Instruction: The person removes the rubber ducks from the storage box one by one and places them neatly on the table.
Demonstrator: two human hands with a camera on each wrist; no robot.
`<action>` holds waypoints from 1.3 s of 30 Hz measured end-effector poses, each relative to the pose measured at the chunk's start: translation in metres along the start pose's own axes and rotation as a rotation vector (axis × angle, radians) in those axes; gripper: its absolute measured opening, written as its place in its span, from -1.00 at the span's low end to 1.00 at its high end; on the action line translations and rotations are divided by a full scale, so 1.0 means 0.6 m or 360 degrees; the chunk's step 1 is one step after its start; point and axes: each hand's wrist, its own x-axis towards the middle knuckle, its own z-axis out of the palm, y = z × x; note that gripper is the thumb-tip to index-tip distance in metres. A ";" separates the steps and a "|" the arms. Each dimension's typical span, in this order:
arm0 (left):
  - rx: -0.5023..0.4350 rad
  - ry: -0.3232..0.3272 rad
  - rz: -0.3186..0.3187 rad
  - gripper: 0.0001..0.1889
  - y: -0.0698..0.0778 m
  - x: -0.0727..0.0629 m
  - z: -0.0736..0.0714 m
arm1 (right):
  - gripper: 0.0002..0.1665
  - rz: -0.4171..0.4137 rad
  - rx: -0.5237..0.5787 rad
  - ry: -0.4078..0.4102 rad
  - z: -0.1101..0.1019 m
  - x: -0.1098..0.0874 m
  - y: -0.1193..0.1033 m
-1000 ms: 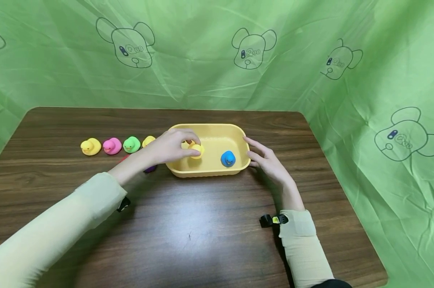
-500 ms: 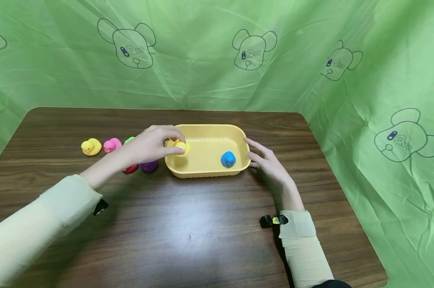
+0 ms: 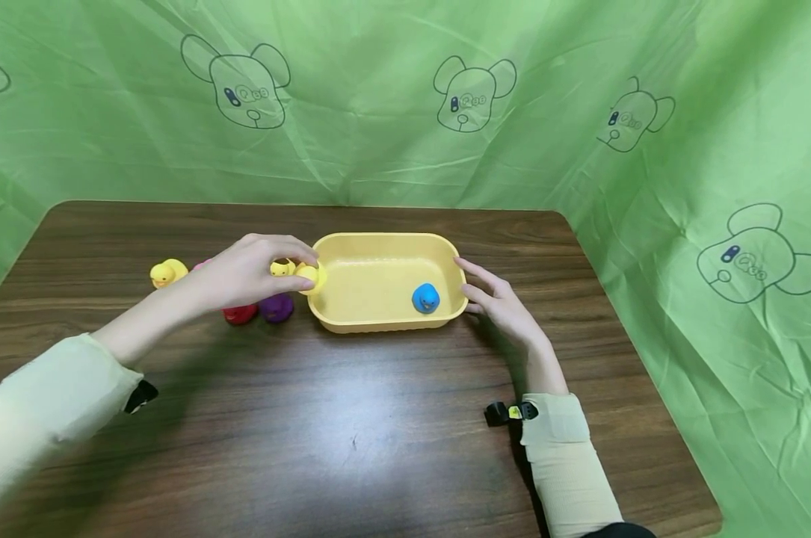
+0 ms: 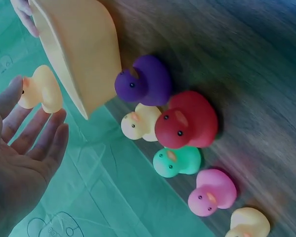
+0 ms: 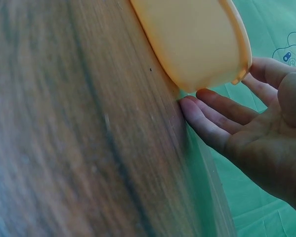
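My left hand (image 3: 233, 276) pinches a yellow rubber duck (image 3: 313, 278) between thumb and fingers, at the left rim of a yellow plastic tub (image 3: 378, 299). In the left wrist view this held duck (image 4: 48, 89) hangs beside the tub's wall. A blue rubber duck (image 3: 426, 298) sits inside the tub, toward its right end. With extended, spread fingers my right hand (image 3: 506, 306) touches the tub's right end. Under and beside the left hand stand a purple duck (image 3: 276, 307), a red duck (image 3: 240, 314) and another yellow duck (image 3: 282, 267).
Farther left along the wooden table (image 3: 351, 418) are a green duck (image 4: 177, 161), hidden by the hand in the head view, a pink duck (image 4: 214, 192) and a yellow duck (image 3: 167, 273). A green printed cloth (image 3: 358, 112) hangs behind the table and along its right side.
My left hand has carried the yellow duck leftward from inside the tub to its left rim. The right hand, the tub and the blue duck have stayed in place.
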 end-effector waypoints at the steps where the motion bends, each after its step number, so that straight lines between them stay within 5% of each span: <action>1: -0.0005 -0.0007 -0.0006 -0.74 -0.001 -0.002 -0.001 | -0.35 0.0000 0.0002 0.0001 0.000 -0.001 0.000; 20: 0.0106 0.0056 -0.0229 -0.73 -0.041 -0.070 -0.043 | -0.34 -0.0006 0.0027 0.0006 0.000 -0.002 0.003; 30: 0.0190 0.0165 -0.0216 -0.74 -0.072 -0.105 -0.061 | -0.35 -0.0016 0.0051 -0.0004 -0.001 -0.003 0.003; 39: 0.0209 0.0168 -0.0341 -0.71 -0.103 -0.139 -0.070 | -0.35 -0.0016 0.0052 0.0002 0.001 0.001 0.003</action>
